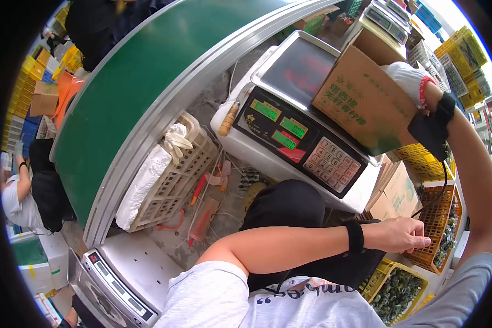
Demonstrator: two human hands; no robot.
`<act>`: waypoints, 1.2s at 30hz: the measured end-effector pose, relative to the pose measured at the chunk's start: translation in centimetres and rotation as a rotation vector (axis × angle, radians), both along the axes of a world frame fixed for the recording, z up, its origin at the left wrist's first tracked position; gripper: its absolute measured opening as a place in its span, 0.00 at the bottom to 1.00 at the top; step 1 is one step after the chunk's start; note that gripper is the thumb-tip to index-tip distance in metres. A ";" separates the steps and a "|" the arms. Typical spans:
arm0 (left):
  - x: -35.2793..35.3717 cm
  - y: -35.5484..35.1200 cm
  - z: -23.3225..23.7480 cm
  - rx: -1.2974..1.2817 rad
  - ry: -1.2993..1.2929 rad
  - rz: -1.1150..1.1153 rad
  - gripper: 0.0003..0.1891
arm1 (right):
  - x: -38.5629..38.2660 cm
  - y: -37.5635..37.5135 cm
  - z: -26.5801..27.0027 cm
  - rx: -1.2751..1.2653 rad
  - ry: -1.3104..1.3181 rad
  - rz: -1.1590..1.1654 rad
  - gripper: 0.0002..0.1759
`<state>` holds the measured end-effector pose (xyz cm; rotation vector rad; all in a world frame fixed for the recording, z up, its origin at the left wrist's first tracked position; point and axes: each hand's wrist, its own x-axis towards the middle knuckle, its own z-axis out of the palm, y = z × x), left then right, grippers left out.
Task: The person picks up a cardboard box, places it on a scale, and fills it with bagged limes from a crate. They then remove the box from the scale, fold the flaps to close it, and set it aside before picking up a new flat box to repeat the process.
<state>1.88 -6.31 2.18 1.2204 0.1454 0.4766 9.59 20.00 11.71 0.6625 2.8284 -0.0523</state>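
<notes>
My right hand (407, 82), in a white glove with a red-edged cuff, grips the upper edge of a printed cardboard box (361, 98). The box stands tilted on the metal pan (298, 68) of a digital scale, whose keypad and green displays face me. My bare left hand (396, 235) reaches across my body to the right, fingers curled, beside an orange crate (429, 224) of dark green packed items. Whatever its fingers hold, if anything, is hidden. A black band circles each wrist.
A wooden-handled tool (229, 119) lies at the scale's left edge. Left of it are a beige basket (186, 169) and a green conveyor (131, 82). A second scale (117, 287) is at lower left. Flattened cartons (396, 191) and a yellow crate (421, 281) stand right. A co-worker (24, 199) sits far left.
</notes>
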 end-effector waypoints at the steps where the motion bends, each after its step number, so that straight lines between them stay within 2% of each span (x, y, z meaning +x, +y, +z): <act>1: 0.1 -0.1 -0.1 0.004 0.002 0.000 0.23 | 0.5 0.5 -0.6 0.037 -0.014 -0.007 0.15; 8: 1.1 -0.3 -1.2 -0.046 -0.040 -0.001 0.21 | 1.7 2.1 -4.5 0.369 -0.114 -0.075 0.13; 9: 1.1 -0.3 -1.2 -0.037 -0.041 0.000 0.20 | 0.4 2.1 -4.9 0.352 -0.245 -0.261 0.13; 10: 1.6 -0.4 -1.6 -0.035 -0.051 -0.007 0.21 | -1.9 -0.4 -2.8 0.351 -0.320 -0.323 0.13; 12: 2.1 -0.6 -1.8 -0.067 -0.072 -0.002 0.21 | -1.6 -0.2 -3.8 0.353 -0.336 -0.308 0.15; 13: 1.9 -0.7 -1.7 -0.059 -0.055 -0.010 0.22 | -3.0 -1.3 -2.6 0.329 -0.374 -0.331 0.16; 17: 1.9 -0.6 -1.9 -0.012 -0.064 -0.025 0.23 | -5.2 -2.9 -1.3 0.170 -0.281 -0.503 0.19; 18: 2.1 -0.6 -2.2 -0.004 -0.064 -0.027 0.23 | -5.6 -3.4 -1.2 0.171 -0.166 -0.522 0.20; 22: 2.2 -0.4 -2.7 -0.017 -0.070 -0.058 0.24 | -6.4 -4.9 0.9 0.188 -0.231 -0.423 0.21; 26: 2.6 0.1 -2.9 -0.009 -0.091 -0.070 0.24 | -7.6 -5.9 1.5 0.148 -0.294 -0.457 0.21; 36: 2.1 0.3 -2.5 -0.023 -0.026 -0.087 0.22 | -7.8 -6.9 3.1 0.131 -0.197 -0.385 0.15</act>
